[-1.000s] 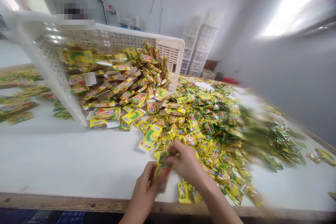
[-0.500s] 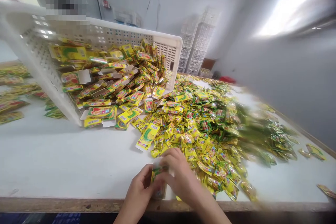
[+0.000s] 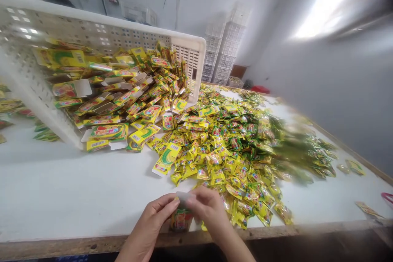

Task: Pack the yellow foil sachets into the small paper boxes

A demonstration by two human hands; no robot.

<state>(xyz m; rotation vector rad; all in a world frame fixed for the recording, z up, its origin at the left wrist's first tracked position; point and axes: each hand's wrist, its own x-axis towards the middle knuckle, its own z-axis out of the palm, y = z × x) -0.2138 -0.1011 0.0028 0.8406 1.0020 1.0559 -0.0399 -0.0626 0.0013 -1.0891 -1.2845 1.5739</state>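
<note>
Near the table's front edge, a small green and yellow printed carton stands between my hands, its pale flap raised at the top. My left hand pinches the carton's upper left corner, thumb and fingers together. My right hand grips the flap at the upper right with thumb and forefinger. Just beyond lies a large heap of small yellow and green foil packets. A flat yellow carton rests at the heap's near left edge.
A white plastic crate lies tipped on its side at the left, small cartons spilling from it. The white table has a worn wooden front edge. Stacked white crates stand by the back wall.
My left hand has moved from the carton's side up to its top. Both hands now meet at the flap. The view has shifted slightly to the right.
</note>
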